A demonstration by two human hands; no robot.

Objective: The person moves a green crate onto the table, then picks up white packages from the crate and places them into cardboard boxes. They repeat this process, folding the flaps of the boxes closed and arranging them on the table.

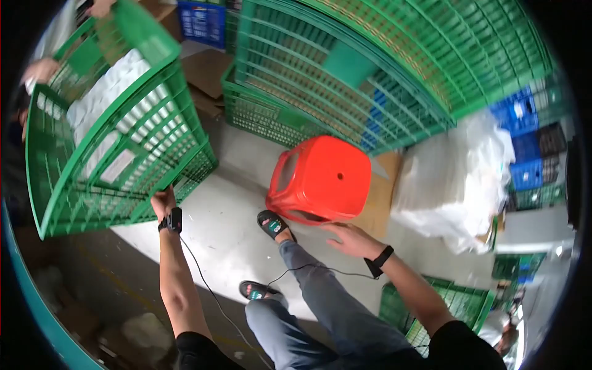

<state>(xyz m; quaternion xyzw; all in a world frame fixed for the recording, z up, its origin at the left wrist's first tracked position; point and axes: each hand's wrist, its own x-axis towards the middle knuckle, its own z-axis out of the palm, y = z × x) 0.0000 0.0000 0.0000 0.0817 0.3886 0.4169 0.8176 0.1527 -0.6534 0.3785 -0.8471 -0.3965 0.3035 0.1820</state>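
Observation:
A big green plastic crate [68, 179] stands tilted at the left, with white wrapped bundles [114, 83] inside. My left hand [163, 202] is closed on its lower near edge, the fingertips partly hidden by the lattice. Another person's hand [42, 71] rests by the crate's far side, and a second hand shows near its top corner. In the middle, a red plastic stool [330, 176] sits on the floor. My right hand [353, 239] reaches to the stool's near lower edge with its fingers stretched out, touching or almost touching it.
Large green lattice crates [296, 68] are stacked behind the stool. At the right are a plastic-wrapped white pile [441, 179] and blue crates [524, 145]. Another green crate [453, 302] lies beside my right arm. A thin black cable [206, 280] runs between my wrists, across my legs.

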